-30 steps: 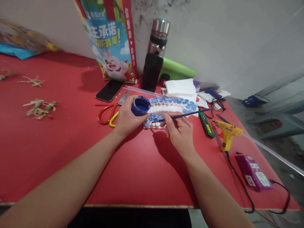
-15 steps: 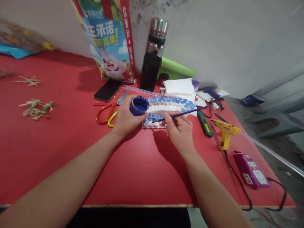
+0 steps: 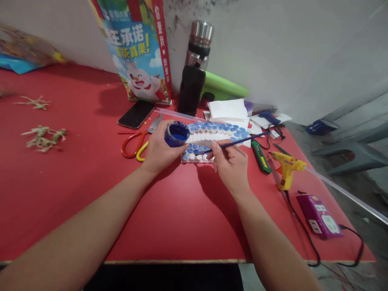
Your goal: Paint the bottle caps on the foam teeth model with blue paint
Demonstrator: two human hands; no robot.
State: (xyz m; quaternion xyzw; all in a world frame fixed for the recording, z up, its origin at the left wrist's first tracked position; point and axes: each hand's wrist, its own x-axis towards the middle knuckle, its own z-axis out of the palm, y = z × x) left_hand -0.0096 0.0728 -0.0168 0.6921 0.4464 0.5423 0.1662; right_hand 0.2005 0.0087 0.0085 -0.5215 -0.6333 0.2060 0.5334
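Observation:
My left hand [image 3: 162, 149] is wrapped round a small jar of dark blue paint [image 3: 176, 135], tilted so its open mouth faces me. In my right hand [image 3: 228, 161] a thin dark blue paintbrush [image 3: 242, 140] is pinched between thumb and fingers. Its tip reaches down to the near rows of a white board [image 3: 209, 139] covered with small round pieces. Many of those pieces are blue, several at the near edge are white. Part of the board is hidden behind both hands.
Scissors [image 3: 133, 146] and a phone [image 3: 137, 114] lie left of the jar. Right of the board are a green utility knife [image 3: 260, 157], a yellow glue gun [image 3: 286, 167] and a purple power strip [image 3: 319, 216]. A bottle [image 3: 198, 48] and a printed bag [image 3: 139, 52] stand behind.
The paintbrush has tipped slightly, its back end higher, and its tip has shifted a little over the near pieces. My left hand holds the jar as before.

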